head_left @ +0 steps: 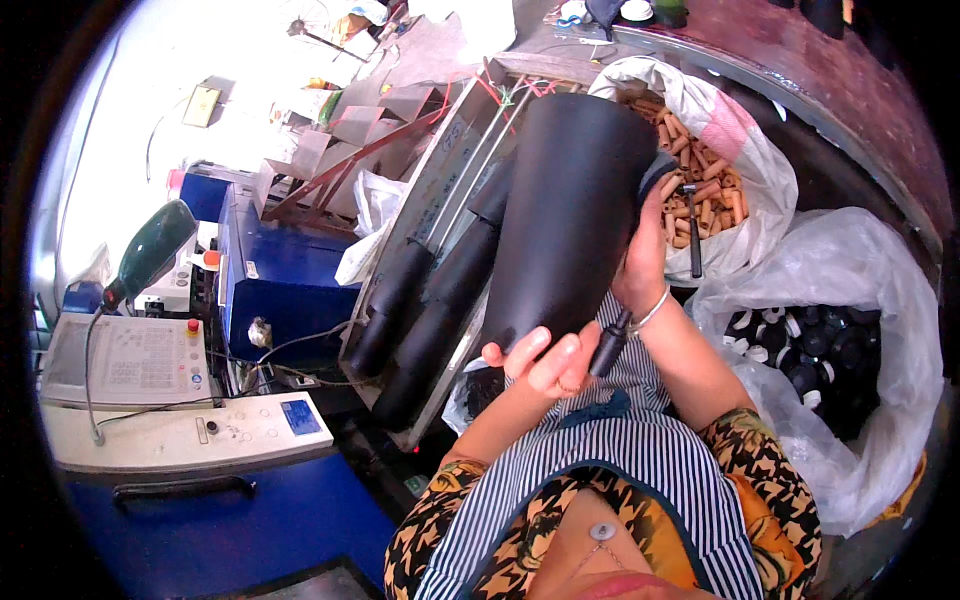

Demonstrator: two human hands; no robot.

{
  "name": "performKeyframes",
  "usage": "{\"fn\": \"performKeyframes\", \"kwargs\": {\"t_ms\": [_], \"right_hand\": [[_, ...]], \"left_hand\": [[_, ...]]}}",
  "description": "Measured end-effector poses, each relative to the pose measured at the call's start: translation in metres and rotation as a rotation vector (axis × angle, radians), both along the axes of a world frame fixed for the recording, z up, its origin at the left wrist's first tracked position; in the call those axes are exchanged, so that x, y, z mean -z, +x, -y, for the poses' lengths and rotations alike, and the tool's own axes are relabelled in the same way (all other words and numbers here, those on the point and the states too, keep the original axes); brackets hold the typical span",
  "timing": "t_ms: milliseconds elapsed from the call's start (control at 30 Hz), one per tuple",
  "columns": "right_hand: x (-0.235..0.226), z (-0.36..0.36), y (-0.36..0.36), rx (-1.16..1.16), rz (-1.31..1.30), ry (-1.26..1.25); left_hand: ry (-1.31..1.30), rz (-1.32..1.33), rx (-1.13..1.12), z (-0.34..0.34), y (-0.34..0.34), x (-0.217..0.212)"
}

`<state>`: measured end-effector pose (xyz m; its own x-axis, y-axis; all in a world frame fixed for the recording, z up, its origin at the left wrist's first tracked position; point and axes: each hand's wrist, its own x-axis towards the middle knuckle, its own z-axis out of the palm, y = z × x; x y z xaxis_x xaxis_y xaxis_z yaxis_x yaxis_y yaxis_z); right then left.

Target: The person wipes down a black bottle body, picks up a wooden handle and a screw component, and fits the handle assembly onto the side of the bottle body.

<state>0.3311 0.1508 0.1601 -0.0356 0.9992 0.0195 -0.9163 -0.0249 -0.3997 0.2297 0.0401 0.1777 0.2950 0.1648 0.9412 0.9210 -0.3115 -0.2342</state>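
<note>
I hold a large black cone-shaped tube (570,210), wide end up, narrow end toward me. My left hand (545,362) grips its lower narrow end from below, fingers curled on the black surface. My right hand (648,262) clasps the cone's right side higher up; a bracelet circles that wrist. A slim black handle-like tool (607,345) hangs by my right wrist; which hand carries it I cannot tell. Behind the cone, more black cones (425,300) lie stacked end to end in a slanted tray.
A white sack of brown cardboard tubes (705,185) stands at the right, a clear plastic bag of black caps (825,350) beside it. A blue machine with a grey control panel (200,430) and a green lamp (150,255) is at the left.
</note>
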Motion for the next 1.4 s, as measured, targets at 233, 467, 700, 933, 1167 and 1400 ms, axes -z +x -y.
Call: {"fn": "performKeyframes", "kwargs": {"t_ms": [233, 467, 700, 933, 1167, 1400], "right_hand": [[0.003, 0.077, -0.032, -0.363, 0.108, 0.018], [0.033, 0.009, 0.012, -0.627, -0.663, -0.058], [0.037, -0.004, 0.075, -0.727, -0.02, -0.201], [0.082, -0.007, 0.1, -0.806, 1.143, 0.337], [0.097, -0.046, 0.175, -0.31, 2.017, 0.355], [0.155, -0.086, 0.152, -0.243, 2.379, 0.322]], "left_hand": [[-0.525, 1.606, 0.614, -0.023, -0.016, -0.044], [-1.156, 2.378, 0.844, -0.01, -0.094, 0.011], [-1.215, 2.071, 0.747, 0.021, -0.105, 0.023], [-0.982, 0.703, 0.599, 0.015, -0.093, -0.018], [-1.052, 0.838, 0.424, 0.03, -0.115, 0.024], [-1.212, 0.974, 0.407, 0.038, -0.122, 0.049]]}}
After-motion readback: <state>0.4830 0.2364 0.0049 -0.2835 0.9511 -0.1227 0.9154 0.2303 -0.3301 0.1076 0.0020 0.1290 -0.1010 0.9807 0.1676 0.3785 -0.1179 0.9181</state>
